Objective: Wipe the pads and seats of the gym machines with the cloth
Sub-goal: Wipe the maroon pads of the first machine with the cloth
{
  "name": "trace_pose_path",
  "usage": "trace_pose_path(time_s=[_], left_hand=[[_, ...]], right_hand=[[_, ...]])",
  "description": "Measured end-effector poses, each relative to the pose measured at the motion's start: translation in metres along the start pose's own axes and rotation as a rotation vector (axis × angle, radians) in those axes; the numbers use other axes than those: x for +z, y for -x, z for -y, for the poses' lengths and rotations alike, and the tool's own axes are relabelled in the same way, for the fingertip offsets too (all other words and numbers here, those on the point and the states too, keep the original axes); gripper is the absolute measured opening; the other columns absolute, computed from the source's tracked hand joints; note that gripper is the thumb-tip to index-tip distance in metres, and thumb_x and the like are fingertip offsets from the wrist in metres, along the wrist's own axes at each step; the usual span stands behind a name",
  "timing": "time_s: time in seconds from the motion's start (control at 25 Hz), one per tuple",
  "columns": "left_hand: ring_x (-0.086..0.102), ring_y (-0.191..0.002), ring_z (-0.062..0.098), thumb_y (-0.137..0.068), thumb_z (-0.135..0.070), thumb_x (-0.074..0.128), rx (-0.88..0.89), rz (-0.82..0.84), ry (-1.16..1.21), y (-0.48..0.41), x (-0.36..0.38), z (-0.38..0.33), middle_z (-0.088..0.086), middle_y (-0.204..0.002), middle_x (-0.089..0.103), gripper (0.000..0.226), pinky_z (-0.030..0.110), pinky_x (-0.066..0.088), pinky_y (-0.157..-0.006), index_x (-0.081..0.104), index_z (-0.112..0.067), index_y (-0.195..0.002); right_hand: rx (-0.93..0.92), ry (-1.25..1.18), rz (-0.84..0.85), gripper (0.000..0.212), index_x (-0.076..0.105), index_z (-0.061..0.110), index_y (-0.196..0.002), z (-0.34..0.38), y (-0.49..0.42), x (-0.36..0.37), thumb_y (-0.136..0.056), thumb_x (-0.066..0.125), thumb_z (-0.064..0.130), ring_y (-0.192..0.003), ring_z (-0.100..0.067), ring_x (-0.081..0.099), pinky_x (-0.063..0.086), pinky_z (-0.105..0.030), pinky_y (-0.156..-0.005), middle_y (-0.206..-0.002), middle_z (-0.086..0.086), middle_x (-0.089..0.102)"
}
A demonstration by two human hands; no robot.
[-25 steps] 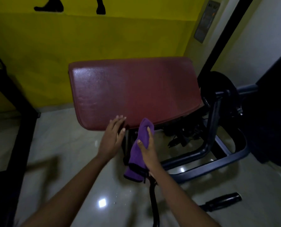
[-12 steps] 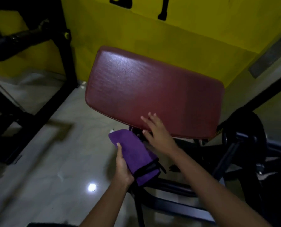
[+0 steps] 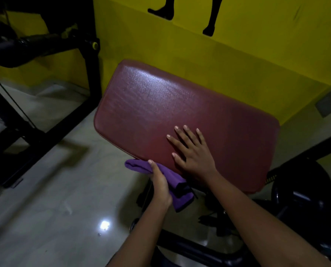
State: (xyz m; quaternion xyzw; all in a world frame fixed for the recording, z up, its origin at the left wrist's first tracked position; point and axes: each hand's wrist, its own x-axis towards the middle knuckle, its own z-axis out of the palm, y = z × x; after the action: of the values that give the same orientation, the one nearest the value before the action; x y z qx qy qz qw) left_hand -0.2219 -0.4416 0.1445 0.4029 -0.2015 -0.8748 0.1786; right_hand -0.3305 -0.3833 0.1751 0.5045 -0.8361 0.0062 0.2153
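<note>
The folded purple cloth (image 3: 172,182) hangs just under the near edge of the wide maroon vinyl pad (image 3: 180,116), clasped in the closed left hand (image 3: 160,185). The right hand (image 3: 192,153) lies flat and empty on the pad, fingers spread, seemingly bracing it. Wiping looks about to begin; next, the cloth must come up onto the pad's face.

Purple cloth (image 3: 177,197): middle hidden under the left hand (image 3: 160,185). Maroon pad (image 3: 160,105): near edge partly covered by the right hand (image 3: 196,155). Black silhouette figures (image 3: 213,16) on the yellow wall (image 3: 238,60): cut off by the top edge. Pad's support frame: hidden beneath it.
</note>
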Motion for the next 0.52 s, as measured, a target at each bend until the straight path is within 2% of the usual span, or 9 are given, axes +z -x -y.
trace_pose_path(time_s=[0.08, 0.12, 0.24, 0.32, 0.4, 0.52], left_hand=[[0.057, -0.108, 0.02, -0.089, -0.063, 0.034, 0.083, 0.053, -0.003, -0.001, -0.005, -0.019, 0.001, -0.116, 0.06, 0.061, 0.036, 0.042, -0.101, 0.048, -0.015, -0.124], [0.057, -0.108, 0.02, -0.092, -0.059, 0.031, 0.104, 0.07, 0.008, -0.008, -0.01, -0.031, 0.001, -0.117, 0.06, 0.056, 0.035, 0.042, -0.101, 0.048, -0.016, -0.125], [0.055, -0.115, 0.019, -0.093, -0.059, 0.031, 0.199, 0.048, 0.01, -0.039, -0.03, -0.075, 0.001, -0.132, 0.054, 0.064, 0.037, 0.038, -0.107, 0.043, -0.013, -0.136], [0.058, -0.11, 0.018, -0.089, -0.064, 0.033, 0.224, 0.056, -0.01, -0.054, -0.038, -0.08, -0.001, -0.131, 0.056, 0.066, 0.036, 0.043, -0.101, 0.044, -0.017, -0.134], [0.063, -0.109, 0.02, -0.074, -0.078, 0.044, 0.169, 0.124, -0.054, -0.048, -0.037, -0.061, -0.001, -0.128, 0.06, 0.079, 0.041, 0.046, -0.099, 0.049, -0.023, -0.131], [0.056, -0.12, 0.022, -0.054, -0.09, 0.053, 0.143, 0.107, -0.158, -0.058, -0.048, -0.024, 0.0, -0.137, 0.054, 0.109, 0.046, 0.036, -0.11, 0.04, -0.025, -0.14]], right_hand=[[0.0, 0.008, -0.027, 0.053, 0.037, 0.034, -0.14, -0.001, 0.0, 0.0, -0.088, 0.043, 0.043, -0.14, -0.018, 0.025, 0.013, -0.045, -0.115, -0.151, 0.002, 0.033], [-0.003, 0.012, -0.034, 0.053, 0.036, 0.034, -0.14, 0.0, 0.001, 0.0, -0.089, 0.042, 0.043, -0.14, -0.018, 0.025, 0.014, -0.045, -0.115, -0.151, 0.002, 0.033], [-0.002, 0.016, -0.042, 0.052, 0.035, 0.035, -0.141, -0.001, 0.002, 0.001, -0.09, 0.04, 0.044, -0.14, -0.017, 0.024, 0.015, -0.046, -0.114, -0.151, 0.002, 0.033], [0.0, 0.021, -0.044, 0.052, 0.034, 0.034, -0.141, 0.0, 0.001, 0.002, -0.091, 0.039, 0.044, -0.14, -0.017, 0.023, 0.015, -0.046, -0.114, -0.151, 0.002, 0.033], [-0.002, 0.032, -0.046, 0.052, 0.033, 0.034, -0.141, 0.0, 0.0, 0.003, -0.091, 0.039, 0.045, -0.14, -0.018, 0.024, 0.016, -0.046, -0.114, -0.15, 0.001, 0.034], [0.019, 0.023, -0.039, 0.051, 0.034, 0.034, -0.141, 0.003, 0.0, 0.003, -0.09, 0.037, 0.045, -0.139, -0.018, 0.024, 0.015, -0.046, -0.113, -0.149, 0.0, 0.036]])
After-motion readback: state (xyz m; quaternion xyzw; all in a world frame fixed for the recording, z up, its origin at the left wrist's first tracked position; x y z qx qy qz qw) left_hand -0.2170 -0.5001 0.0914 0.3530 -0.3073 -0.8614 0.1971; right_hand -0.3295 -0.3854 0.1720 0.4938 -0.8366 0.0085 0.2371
